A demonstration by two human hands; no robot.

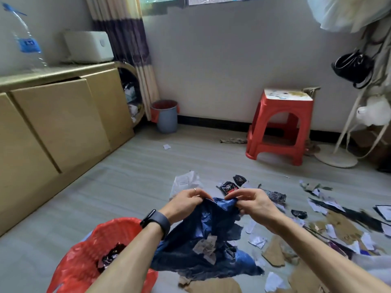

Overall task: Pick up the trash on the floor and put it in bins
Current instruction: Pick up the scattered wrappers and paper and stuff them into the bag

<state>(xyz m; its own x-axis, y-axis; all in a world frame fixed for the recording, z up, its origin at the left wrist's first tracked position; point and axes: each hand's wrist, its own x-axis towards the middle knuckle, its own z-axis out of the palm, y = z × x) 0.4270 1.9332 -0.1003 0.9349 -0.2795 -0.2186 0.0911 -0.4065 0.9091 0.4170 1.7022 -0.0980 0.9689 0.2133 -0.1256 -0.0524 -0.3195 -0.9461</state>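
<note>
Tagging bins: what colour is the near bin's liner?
Red plastic bin liner; clearest in head view.

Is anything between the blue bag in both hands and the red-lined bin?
Nothing visible blocks it. The blue bag hangs right beside the red-lined bin; only the left forearm crosses its rim.

Bare forearms [127, 252], a dark wristband [157, 222] on the left, a thin ring [194, 189] on the left hand [186, 203].
</note>
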